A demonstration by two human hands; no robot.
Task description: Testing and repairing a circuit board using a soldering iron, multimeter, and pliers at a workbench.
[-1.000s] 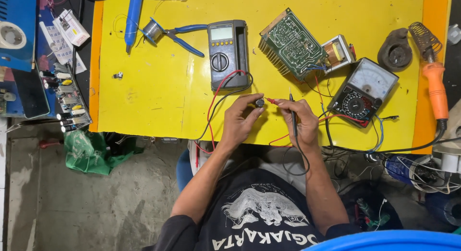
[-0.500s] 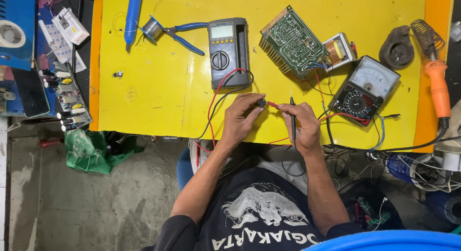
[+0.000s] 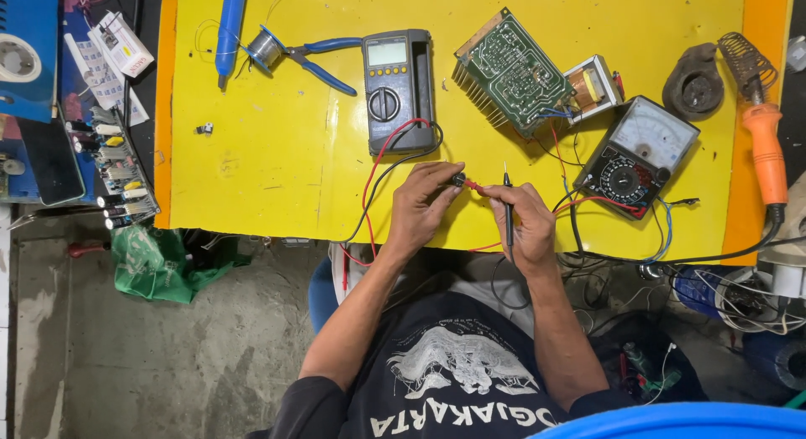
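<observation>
My left hand [image 3: 424,208] pinches a small dark component [image 3: 457,180] over the near edge of the yellow table [image 3: 277,154]. My right hand [image 3: 525,225] grips a black test probe [image 3: 508,206] upright and a red probe [image 3: 477,187] whose tip touches the component. Red and black leads run from the hands up to the dark grey digital multimeter [image 3: 398,88]. A green circuit board [image 3: 510,72] with a small transformer [image 3: 594,85] lies beyond my right hand, beside an analog meter [image 3: 639,155].
Blue-handled pliers [image 3: 315,60], a solder spool [image 3: 264,50] and a blue tool [image 3: 228,28] lie at the back left. An orange soldering iron [image 3: 764,145] and its coil stand [image 3: 745,63] sit at right. Cluttered parts shelf [image 3: 101,145] at left; green bag [image 3: 159,263] on the floor.
Both hands stay together at the near table edge. The right hand has shifted slightly, holding the black probe more upright; the red probe tip stays at the component.
</observation>
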